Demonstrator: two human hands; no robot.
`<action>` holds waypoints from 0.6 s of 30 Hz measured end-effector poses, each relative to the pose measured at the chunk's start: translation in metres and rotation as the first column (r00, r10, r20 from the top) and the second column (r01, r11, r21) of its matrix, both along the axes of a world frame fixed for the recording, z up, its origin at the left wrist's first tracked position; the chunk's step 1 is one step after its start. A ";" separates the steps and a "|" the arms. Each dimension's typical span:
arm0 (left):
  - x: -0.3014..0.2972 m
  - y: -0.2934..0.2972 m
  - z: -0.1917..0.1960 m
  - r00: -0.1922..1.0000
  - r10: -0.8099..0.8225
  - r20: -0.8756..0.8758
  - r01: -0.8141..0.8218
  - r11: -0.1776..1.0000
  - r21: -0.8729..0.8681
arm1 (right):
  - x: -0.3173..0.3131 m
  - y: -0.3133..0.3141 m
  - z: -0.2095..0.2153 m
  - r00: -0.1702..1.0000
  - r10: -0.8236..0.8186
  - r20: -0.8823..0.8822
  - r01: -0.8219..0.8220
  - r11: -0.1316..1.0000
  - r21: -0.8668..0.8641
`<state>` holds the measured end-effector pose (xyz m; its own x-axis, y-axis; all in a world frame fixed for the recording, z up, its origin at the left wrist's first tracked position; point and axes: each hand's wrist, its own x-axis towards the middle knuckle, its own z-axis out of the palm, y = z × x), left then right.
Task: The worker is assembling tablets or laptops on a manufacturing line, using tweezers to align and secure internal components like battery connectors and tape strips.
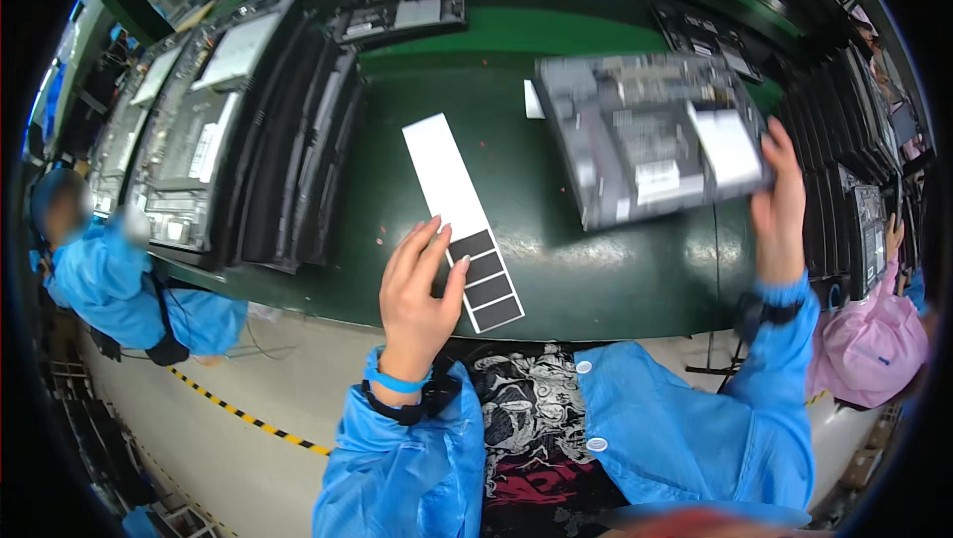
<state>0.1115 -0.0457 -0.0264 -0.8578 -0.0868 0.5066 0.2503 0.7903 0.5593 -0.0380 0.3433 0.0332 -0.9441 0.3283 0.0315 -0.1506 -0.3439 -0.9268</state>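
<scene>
A dark laptop base (635,131) with exposed inner parts and white labels is at the right of the table, slightly blurred. My right hand (782,186) grips its right edge, thumb and fingers closed on it. Left of it, a white backing strip (444,166) with several black rectangular stickers (486,279) at its near end lies slanted on the table. My left hand (419,282) is over the strip's left edge, thumb and fingers apart, holding nothing. Whether its fingertips touch the strip is hard to tell.
Laptop bases stand in a row (199,141) at the left, with more stacked at the right (844,111). Others lie at the back of the green table (397,270). A small white piece (533,99) lies behind the laptop base. People sit at left and right.
</scene>
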 end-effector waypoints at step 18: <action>-0.044 0.049 0.104 0.742 -0.419 0.523 0.541 0.835 -0.099 | 0.020 0.022 -0.001 0.983 0.175 0.049 -0.180 0.898 0.402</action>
